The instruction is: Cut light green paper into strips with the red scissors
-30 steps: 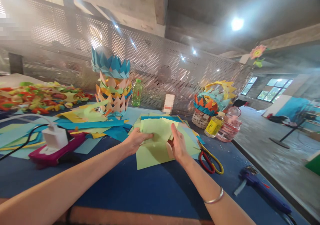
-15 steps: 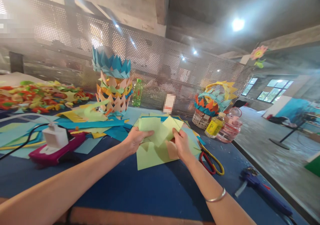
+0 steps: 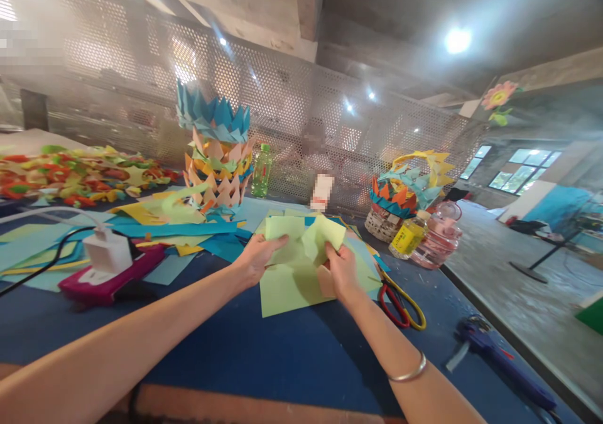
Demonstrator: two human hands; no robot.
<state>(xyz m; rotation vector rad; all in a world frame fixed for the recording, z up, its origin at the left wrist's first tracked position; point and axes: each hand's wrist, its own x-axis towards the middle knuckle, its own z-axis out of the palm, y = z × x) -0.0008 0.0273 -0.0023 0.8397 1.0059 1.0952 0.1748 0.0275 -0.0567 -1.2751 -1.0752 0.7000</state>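
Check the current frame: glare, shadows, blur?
Head view, far: ceiling light blown out with streaky glare, haze softening the mesh, pixelated blocks at upper left and near centre. Head view, near: left hand and right hand legible, soft shadows on the lower green sheet and blue table.

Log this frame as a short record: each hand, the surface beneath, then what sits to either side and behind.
Left hand: pinching light green paper, thumb on top
Right hand: gripping a bent light green piece; silver bangle on that arm
Beneath: light green sheet on a blue tabletop
To the right: scissors with red and yellow handles; blue glue gun
To the left: purple power strip with white adapter
Behind: zigzag paper stack, perforated screen
Unclear: whether the held papers are separate
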